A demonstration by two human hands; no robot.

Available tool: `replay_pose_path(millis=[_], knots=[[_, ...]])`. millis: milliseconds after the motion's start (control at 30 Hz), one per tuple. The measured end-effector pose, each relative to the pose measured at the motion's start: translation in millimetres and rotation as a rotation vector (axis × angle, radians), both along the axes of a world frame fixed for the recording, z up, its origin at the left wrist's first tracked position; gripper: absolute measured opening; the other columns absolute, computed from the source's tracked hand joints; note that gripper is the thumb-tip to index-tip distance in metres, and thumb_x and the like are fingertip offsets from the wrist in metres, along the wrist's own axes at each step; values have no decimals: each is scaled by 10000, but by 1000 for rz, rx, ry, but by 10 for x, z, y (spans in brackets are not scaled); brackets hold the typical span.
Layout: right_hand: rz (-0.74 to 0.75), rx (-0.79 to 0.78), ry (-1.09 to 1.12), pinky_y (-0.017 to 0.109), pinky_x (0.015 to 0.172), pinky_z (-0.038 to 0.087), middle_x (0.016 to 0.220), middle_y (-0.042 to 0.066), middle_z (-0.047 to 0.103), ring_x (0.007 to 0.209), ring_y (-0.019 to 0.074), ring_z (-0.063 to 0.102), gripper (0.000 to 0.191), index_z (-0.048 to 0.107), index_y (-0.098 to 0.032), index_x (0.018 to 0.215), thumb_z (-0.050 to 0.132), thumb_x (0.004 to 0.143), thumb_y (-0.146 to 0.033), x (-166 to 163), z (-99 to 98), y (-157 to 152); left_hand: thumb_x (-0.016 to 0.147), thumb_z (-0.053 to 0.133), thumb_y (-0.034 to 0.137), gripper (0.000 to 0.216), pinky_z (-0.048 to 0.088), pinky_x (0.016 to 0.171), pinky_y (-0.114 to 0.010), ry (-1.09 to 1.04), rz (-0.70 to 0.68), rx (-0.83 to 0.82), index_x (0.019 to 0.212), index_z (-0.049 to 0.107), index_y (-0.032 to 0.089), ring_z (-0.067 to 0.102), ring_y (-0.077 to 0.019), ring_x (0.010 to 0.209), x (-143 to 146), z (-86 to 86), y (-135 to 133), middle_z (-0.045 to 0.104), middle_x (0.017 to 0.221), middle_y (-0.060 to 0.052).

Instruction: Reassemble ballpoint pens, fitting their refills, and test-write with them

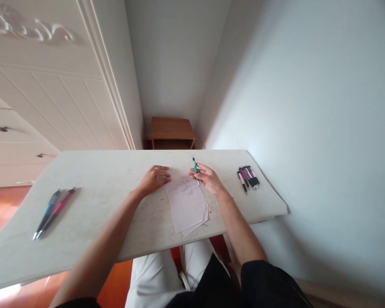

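A few lined paper sheets (188, 205) with scribbles lie in the middle of the pale table (109, 205). My right hand (208, 177) grips a teal pen (195, 165) upright, its tip at the top right of the paper. My left hand (154, 179), a ring on one finger, rests with curled fingers on the table and touches the paper's top left corner.
Several pens (248, 177) lie bunched at the table's right end. Two pens (53, 210), one blue and one pink, lie at the left end. A brown wooden side table (172, 131) stands beyond, against the wall. White cabinet doors (51, 94) are on the left.
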State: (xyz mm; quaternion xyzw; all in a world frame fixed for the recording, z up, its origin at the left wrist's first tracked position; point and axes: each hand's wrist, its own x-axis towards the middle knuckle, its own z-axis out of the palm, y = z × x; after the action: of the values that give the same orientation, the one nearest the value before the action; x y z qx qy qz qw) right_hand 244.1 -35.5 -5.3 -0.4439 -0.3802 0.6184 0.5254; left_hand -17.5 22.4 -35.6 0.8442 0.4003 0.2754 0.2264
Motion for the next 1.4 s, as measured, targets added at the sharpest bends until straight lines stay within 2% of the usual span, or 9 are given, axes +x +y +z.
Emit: replay_pose_path(millis=[100, 167, 233, 333, 467, 600, 900, 1200, 1400], knots=[[-124, 40, -217, 363, 758, 588, 989, 65, 736, 781, 205, 724, 499, 667, -184, 1058, 828, 592, -263, 243, -18, -103, 845, 574, 504, 333, 465, 1018, -459, -4, 6, -18, 907, 763, 237, 579, -269, 1140, -5, 9, 4, 678, 1188, -88], [-215, 46, -428, 366, 713, 593, 859, 59, 741, 729, 215, 721, 455, 691, -151, 998, 815, 595, -320, 462, -42, -204, 841, 567, 538, 369, 461, 1020, -474, -14, -4, -28, 903, 762, 231, 578, -280, 1143, -5, 10, 9, 677, 1187, -94], [-306, 54, -679, 355, 651, 586, 747, 49, 730, 671, 213, 708, 349, 711, -141, 940, 732, 687, -381, 697, -61, -329, 835, 562, 566, 395, 458, 1023, -481, -27, -7, -40, 897, 760, 230, 580, -284, 1140, 0, 12, 13, 677, 1183, -97], [-387, 158, -1105, 322, 654, 549, 695, 31, 721, 684, 204, 690, 215, 739, -189, 876, 628, 785, -350, 1003, -57, -535, 825, 562, 592, 415, 457, 1025, -487, -37, 2, -51, 879, 759, 231, 588, -289, 1129, 10, 18, 16, 682, 1171, -99], [-516, 206, -1522, 352, 695, 509, 783, 65, 725, 710, 211, 641, 201, 765, -213, 846, 574, 830, -275, 1206, -17, -748, 816, 562, 612, 436, 464, 1016, -490, -40, 8, -48, 875, 757, 226, 589, -296, 1127, 11, 16, 16, 683, 1170, -103], [-632, 77, -1793, 402, 762, 454, 874, 130, 704, 824, 261, 604, 223, 780, -183, 893, 569, 840, -235, 1226, -1, -817, 821, 552, 607, 427, 465, 1019, -466, -23, 16, -30, 900, 753, 239, 576, -291, 1153, -3, -21, 26, 676, 1191, -89], [-585, -120, -1863, 366, 800, 387, 905, 142, 714, 868, 252, 606, 257, 763, -170, 896, 524, 886, -264, 1291, -21, -709, 827, 529, 632, 456, 451, 1024, -472, -10, 8, -1, 896, 749, 239, 584, -291, 1139, -8, -29, 42, 681, 1184, -92], [-561, -81, -1827, 345, 798, 396, 1028, 142, 693, 945, 250, 583, 230, 727, -174, 1019, 557, 888, -256, 1496, -86, -637, 826, 499, 668, 516, 454, 1011, -463, -2, 12, 8, 894, 752, 223, 588, -292, 1133, 3, -15, 43, 687, 1175, -107], [-685, 68, -1741, 378, 839, 413, 986, 126, 661, 943, 260, 552, 271, 694, -174, 1057, 530, 885, -305, 1539, -261, -761, 821, 489, 682, 544, 460, 999, -468, -3, 16, 20, 889, 759, 215, 603, -296, 1109, -1, -32, 52, 692, 1171, -117]])
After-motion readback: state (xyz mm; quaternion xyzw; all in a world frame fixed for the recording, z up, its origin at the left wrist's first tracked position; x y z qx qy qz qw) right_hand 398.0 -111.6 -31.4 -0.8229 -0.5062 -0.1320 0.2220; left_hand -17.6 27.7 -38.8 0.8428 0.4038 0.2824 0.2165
